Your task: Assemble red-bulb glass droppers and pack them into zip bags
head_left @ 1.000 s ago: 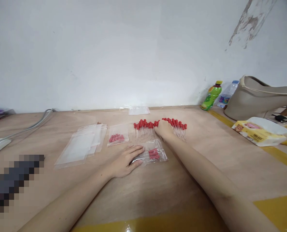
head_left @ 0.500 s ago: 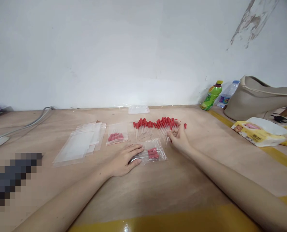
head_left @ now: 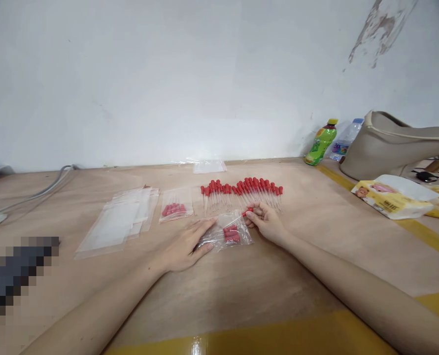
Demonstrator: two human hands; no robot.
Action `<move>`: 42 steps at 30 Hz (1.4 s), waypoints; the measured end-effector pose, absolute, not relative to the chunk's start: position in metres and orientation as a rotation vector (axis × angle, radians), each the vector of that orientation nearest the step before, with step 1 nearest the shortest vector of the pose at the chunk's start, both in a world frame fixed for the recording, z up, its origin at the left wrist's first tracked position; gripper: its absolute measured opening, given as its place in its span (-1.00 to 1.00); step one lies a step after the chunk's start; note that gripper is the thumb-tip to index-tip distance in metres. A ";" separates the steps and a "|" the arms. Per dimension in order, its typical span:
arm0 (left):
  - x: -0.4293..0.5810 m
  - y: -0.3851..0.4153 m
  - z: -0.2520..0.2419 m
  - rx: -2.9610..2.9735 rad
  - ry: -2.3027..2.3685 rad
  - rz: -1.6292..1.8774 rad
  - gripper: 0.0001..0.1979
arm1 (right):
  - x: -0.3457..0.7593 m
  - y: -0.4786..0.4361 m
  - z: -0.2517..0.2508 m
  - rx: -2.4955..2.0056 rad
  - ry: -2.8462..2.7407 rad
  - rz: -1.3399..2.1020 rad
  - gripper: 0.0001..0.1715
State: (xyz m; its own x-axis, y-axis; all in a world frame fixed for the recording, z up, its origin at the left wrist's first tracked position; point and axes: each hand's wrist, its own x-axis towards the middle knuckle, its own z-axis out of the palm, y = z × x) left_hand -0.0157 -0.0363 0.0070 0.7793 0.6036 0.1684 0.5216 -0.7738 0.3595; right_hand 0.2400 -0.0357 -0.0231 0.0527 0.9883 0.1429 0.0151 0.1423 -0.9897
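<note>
A clear zip bag (head_left: 246, 238) with several red-bulbed droppers in it lies flat on the table. My left hand (head_left: 184, 245) rests on the bag's left end, fingers stretched out and thumb spread apart. At its right edge, my right hand (head_left: 265, 220) pinches one dropper by its red bulb (head_left: 247, 211). This dropper's thin clear stem points left, over or into the bag; I cannot tell which. Just behind lie two groups of loose droppers, a left group (head_left: 216, 188) and a right group (head_left: 258, 185), bulbs toward the wall.
Left of my hands are a filled zip bag (head_left: 174, 207) and a fan of flat clear bags (head_left: 110, 222). Another bag (head_left: 209, 166) lies by the wall. To the right stand a green bottle (head_left: 320, 143), a clear bottle (head_left: 347, 140), a beige bag (head_left: 367, 153) and a tissue pack (head_left: 392, 197).
My right hand has moved from the right group of droppers toward the zip bag, carrying one dropper, now tilted with its stem leftward. My left hand stays on the bag.
</note>
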 end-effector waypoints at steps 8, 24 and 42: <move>-0.016 -0.036 0.007 2.655 0.849 0.424 -0.42 | 0.248 -0.027 -0.025 -1.347 -1.491 0.831 -0.66; -0.015 -0.036 0.007 2.630 0.887 0.415 -0.50 | 0.253 -0.009 -0.006 -1.523 -1.827 0.324 -0.89; -0.014 -0.036 0.009 2.596 0.846 0.429 -0.64 | 0.234 0.045 0.021 -2.168 -1.554 0.176 -0.68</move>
State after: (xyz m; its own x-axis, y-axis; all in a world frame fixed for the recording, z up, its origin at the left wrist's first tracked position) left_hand -0.0143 -0.0357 0.0088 0.7727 0.6121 0.1682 0.4978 -0.7487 0.4379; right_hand 0.2343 0.0453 0.0213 0.3522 0.9219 0.1613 0.8626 -0.2529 -0.4380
